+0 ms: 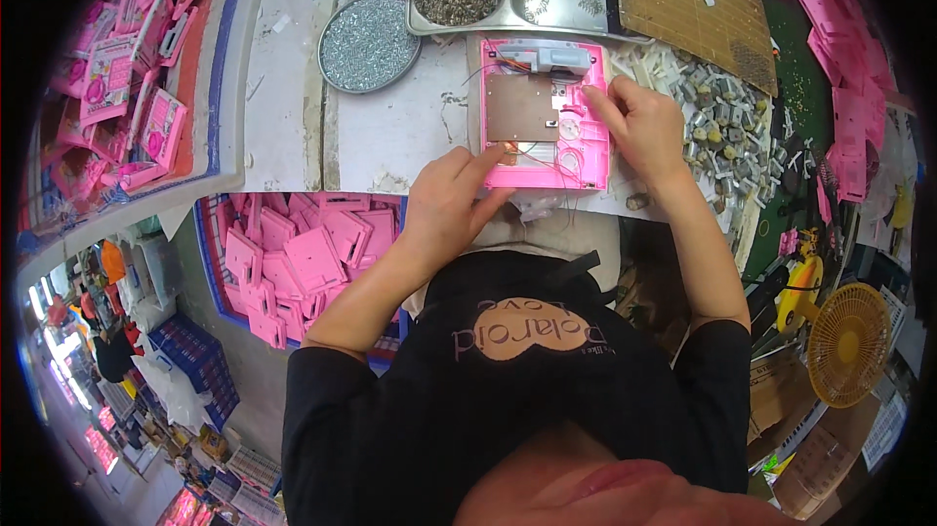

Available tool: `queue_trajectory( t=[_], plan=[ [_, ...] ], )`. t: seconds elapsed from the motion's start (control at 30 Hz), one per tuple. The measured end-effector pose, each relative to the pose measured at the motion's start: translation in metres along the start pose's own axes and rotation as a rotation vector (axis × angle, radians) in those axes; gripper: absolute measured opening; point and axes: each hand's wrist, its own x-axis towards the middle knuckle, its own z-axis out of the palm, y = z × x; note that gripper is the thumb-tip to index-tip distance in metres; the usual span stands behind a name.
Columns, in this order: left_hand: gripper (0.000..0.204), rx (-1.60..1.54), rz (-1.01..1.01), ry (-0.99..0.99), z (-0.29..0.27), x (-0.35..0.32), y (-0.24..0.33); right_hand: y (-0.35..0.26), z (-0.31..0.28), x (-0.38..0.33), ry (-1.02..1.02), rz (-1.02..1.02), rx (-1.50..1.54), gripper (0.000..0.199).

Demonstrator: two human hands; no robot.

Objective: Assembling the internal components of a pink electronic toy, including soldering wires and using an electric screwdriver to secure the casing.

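A pink plastic casing (592, 173) lies open on the bench in front of me. It holds a brown board (522, 106), thin wires and a grey part (558, 60) along its far edge. My left hand (451, 196) grips its near left corner, the index finger on the wires below the board and the thumb at the near edge. My right hand (644, 126) is at the right side, its thumb reaching over the casing's inner face and its other fingers curled beside the wall. Anything small under those fingertips is hidden.
A round dish of small silvery screws (370, 42) and a metal tray (532, 20) with dark small parts stand beyond. Small grey metal parts (717, 116) are heaped at right. Pink casings fill a crate (317, 253) lower left. A yellow fan (849, 343) stands at right.
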Motion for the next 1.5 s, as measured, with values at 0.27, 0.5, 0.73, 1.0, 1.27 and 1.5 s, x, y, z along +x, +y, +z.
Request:
queue_trajectory(
  t=[0.27, 0.5, 0.73, 1.0, 1.27, 1.5],
  plan=[
    [0.048, -0.042, 0.057, -0.089, -0.012, 0.012, -0.008, -0.005, -0.014, 0.018, 0.067, -0.159, 0.08, 0.022],
    [0.048, -0.111, 0.052, -0.044, -0.008, 0.015, -0.005, -0.019, -0.006, 0.019, 0.062, -0.25, -0.209, 0.011],
    [0.048, -0.123, 0.01, -0.076, -0.008, 0.009, -0.003, -0.011, -0.01, 0.019, -0.019, -0.1, 0.053, 0.013],
    [0.043, 0.013, 0.065, -0.073, -0.026, 0.021, -0.007, -0.019, -0.017, 0.019, -0.084, -0.233, 0.164, 0.013],
    [0.04, 0.066, 0.287, 0.129, 0.011, 0.08, -0.002, -0.029, -0.013, 0.031, -0.04, -0.43, -0.005, 0.011],
    [0.029, 0.042, 0.288, 0.176, 0.019, 0.079, -0.008, -0.025, -0.008, 0.04, -0.08, -0.53, -0.231, 0.01]
  ],
)
